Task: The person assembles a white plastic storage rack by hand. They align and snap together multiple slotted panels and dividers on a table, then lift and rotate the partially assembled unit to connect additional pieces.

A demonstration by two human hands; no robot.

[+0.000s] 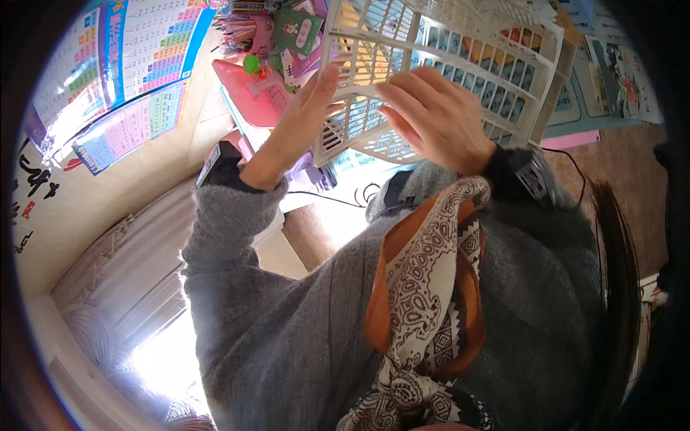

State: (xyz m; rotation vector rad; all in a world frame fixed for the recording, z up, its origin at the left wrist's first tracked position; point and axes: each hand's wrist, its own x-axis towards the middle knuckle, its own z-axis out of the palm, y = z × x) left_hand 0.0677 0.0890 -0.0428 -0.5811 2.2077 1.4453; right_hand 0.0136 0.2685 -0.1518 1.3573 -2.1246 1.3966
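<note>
A white plastic basket with slatted, lattice-like walls is tilted in front of me at the top of the view. My left hand grips its left edge, the thumb on the near side and the other fingers partly hidden behind the slats. Bent over a bar at the middle of the basket is my right hand, its fingers curled and their tips partly out of sight. Through the slats, yellow, blue and orange patterns show from things behind.
Left of the basket lie a pink tray-like case, a green booklet and many pens. Colourful charts hang on the left wall. A dark cable runs at the right, over a brown wooden surface.
</note>
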